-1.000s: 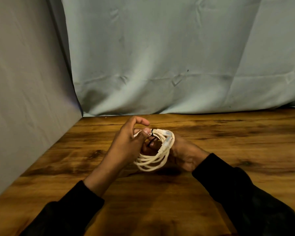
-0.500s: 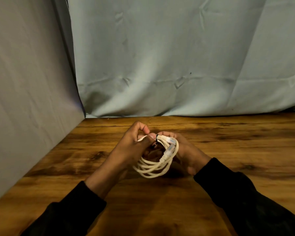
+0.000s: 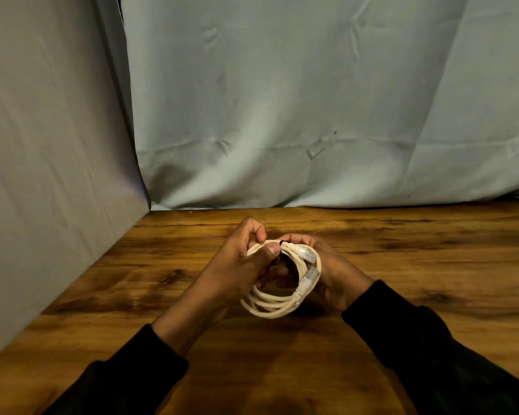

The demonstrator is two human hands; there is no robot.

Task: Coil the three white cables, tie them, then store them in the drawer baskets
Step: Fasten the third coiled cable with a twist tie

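Note:
A white cable (image 3: 277, 305) wound into a coil of several loops is held just above the wooden table (image 3: 432, 265), between both hands. My left hand (image 3: 237, 268) pinches the top of the coil with thumb and forefinger, beside a small black tie (image 3: 281, 242). My right hand (image 3: 334, 272) cups the coil from behind, its fingers curled around the right side where two clear plug ends (image 3: 307, 254) lie. No other cable, drawer or basket is in view.
A pale blue cloth (image 3: 312, 115) hangs across the back of the table. A grey cloth wall (image 3: 48, 160) closes off the left side. Black sleeves cover both forearms.
My left forefinger has curled down onto the top of the coil, and my right hand's fingers have come up over the plug ends. The view has shifted slightly.

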